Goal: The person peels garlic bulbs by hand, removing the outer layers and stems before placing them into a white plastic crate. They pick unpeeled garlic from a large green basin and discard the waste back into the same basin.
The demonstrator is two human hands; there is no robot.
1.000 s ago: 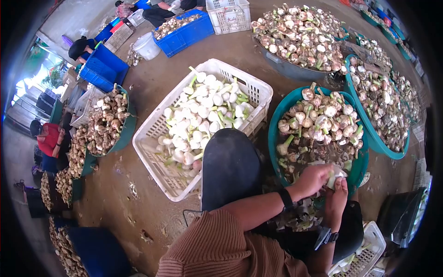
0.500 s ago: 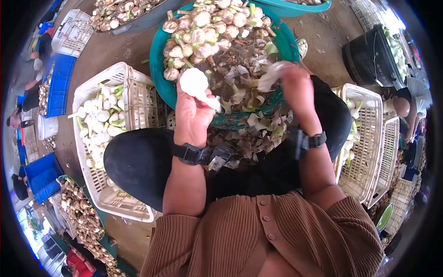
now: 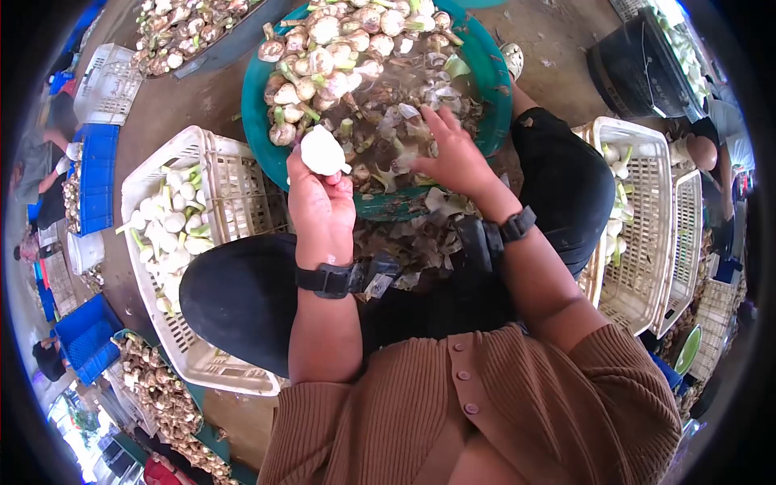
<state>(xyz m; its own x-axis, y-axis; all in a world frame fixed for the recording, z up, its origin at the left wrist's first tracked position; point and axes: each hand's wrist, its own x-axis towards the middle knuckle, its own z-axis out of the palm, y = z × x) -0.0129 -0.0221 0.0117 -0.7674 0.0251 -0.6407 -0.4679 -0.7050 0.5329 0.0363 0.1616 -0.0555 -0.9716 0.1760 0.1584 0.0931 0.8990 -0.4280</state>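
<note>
By the teal basin (image 3: 257, 113), a bright white, rounded garlic bulb (image 3: 322, 151) gripped in left hand (image 3: 321, 198), right hand (image 3: 457, 158) open

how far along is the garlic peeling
Partway, it seems. The clean white garlic bulbs in the left crate look done. The left hand holds one white bulb, apparently peeled or nearly so; the right hand is open over loose skins. Plenty is left: brownish, unpeeled bulbs are heaped in the green tub.
</note>
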